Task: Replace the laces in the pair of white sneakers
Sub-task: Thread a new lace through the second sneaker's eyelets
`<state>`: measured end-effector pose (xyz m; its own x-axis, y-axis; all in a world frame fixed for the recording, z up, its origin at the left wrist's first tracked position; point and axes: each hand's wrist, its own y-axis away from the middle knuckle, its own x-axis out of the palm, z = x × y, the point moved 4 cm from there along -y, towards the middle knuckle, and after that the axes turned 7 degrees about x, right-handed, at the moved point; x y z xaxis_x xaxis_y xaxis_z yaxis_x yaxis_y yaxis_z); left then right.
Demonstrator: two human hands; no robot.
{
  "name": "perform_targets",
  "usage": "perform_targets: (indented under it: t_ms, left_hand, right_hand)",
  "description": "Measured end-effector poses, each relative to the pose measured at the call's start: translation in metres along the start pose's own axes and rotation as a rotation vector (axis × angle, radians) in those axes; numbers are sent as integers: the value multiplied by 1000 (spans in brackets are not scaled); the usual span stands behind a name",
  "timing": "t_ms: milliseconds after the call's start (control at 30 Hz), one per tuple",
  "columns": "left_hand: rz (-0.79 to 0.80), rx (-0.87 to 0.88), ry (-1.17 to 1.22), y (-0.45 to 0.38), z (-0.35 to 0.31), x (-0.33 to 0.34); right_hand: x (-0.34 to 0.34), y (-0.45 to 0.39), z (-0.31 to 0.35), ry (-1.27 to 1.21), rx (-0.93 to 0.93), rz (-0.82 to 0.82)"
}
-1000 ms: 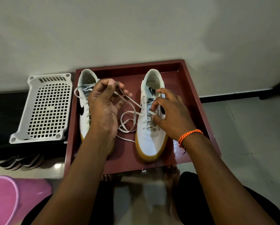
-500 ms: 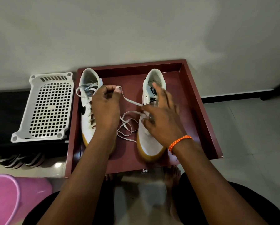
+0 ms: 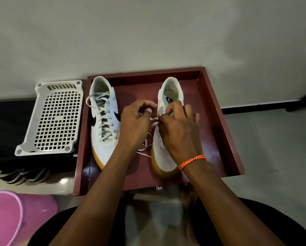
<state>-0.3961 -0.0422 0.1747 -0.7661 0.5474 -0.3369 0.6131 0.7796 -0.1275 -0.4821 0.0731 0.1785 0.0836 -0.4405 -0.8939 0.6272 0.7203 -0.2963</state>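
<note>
I see two sneakers in the tray (image 3: 224, 139), toes toward me. The left sneaker (image 3: 104, 125), at nine o'clock, is fully laced. My hands meet over the right sneaker (image 3: 166, 151) at three o'clock: the left hand (image 3: 136, 125) has curled fingers pinching the lace (image 3: 153, 124), and the right hand (image 3: 180, 132) pinches it too, at the eyelets. Slack lace loops onto the tray floor between the sneakers. A white basket (image 3: 54, 118) lies beyond nine o'clock, a pink tub (image 3: 15, 215) at seven.

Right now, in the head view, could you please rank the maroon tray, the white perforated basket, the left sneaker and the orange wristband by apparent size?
1. maroon tray
2. white perforated basket
3. left sneaker
4. orange wristband
</note>
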Motion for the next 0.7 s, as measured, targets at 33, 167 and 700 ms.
perform_targets:
  t_ms: [33,167,700]
  left_hand:
    - [41,10,34,0,-1,2]
    - [185,24,114,5,-7,10]
    - [-449,-23,433,1,-18,-28]
  right_hand:
    - [-1,-1,-1,-46,3,-19]
    - [-5,-7,-15,-472,159,-10]
    - [-26,-19,-86,-1065,660,-363]
